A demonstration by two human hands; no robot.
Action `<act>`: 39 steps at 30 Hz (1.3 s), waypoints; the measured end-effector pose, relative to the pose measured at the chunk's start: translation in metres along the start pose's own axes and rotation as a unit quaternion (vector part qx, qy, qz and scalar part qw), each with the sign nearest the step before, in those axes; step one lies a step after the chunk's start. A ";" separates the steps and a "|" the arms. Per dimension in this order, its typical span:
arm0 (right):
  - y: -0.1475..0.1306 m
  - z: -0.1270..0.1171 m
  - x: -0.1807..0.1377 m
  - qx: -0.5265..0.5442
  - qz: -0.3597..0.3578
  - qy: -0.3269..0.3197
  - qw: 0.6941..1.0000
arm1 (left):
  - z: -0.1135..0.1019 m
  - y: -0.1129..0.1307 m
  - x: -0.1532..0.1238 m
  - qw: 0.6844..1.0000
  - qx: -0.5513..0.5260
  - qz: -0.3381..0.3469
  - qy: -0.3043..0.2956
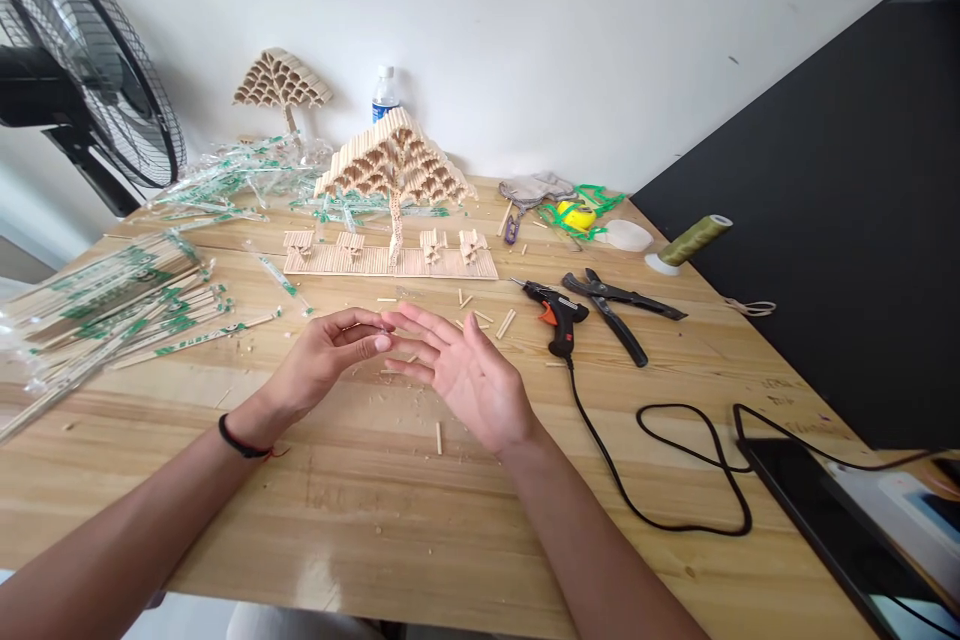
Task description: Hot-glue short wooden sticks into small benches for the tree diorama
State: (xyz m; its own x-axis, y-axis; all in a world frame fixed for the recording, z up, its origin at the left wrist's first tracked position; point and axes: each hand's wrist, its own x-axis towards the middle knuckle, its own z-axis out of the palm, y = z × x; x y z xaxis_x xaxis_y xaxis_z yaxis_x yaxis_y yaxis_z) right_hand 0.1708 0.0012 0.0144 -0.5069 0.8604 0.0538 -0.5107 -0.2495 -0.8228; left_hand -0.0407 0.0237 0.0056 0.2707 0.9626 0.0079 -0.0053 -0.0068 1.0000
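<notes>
My left hand (330,360) is above the middle of the table, thumb and fingers pinched together near the fingertips of my right hand. Whatever lies in that pinch is too small to name. My right hand (472,370) is palm up with its fingers stretched apart, their tips meeting those of the left. Just beyond them stands a pavilion model (396,180) of wooden sticks, its ribbed roof on one central post over a slatted base (345,263) with small stools. Short cut stick pieces (506,324) lie scattered around my hands, one of them (439,438) nearer to me.
A glue gun (559,310) and black-handled cutters (622,305) lie right, the gun's cord (675,525) looping towards me. Wrapped chopsticks (112,300) pile up at left near a fan (82,50). Behind are a second roof model (283,85), a bottle (385,95) and a thread spool (697,240).
</notes>
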 end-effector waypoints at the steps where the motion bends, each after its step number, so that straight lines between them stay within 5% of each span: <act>1: 0.001 0.000 0.000 -0.005 0.004 -0.008 1.000 | 0.000 0.000 0.000 1.000 -0.001 -0.001 0.000; 13: 0.004 -0.007 0.001 -0.049 0.023 0.009 0.998 | -0.002 0.002 0.003 0.993 0.055 0.062 0.078; 26: 0.003 -0.008 0.002 0.007 0.020 0.031 0.999 | -0.006 -0.001 0.002 0.992 0.000 0.034 0.119; 39: 0.003 -0.007 0.004 0.041 -0.064 0.036 0.996 | 0.012 -0.014 -0.002 0.997 -0.054 -0.035 -0.030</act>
State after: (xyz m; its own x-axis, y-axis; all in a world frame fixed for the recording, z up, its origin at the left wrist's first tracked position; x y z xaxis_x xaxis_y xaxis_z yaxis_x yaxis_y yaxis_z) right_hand 0.1723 0.0071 0.0076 -0.3852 0.9160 0.1124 -0.6241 -0.1689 -0.7629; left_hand -0.0299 0.0189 -0.0079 0.3317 0.9415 -0.0588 -0.0870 0.0926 0.9919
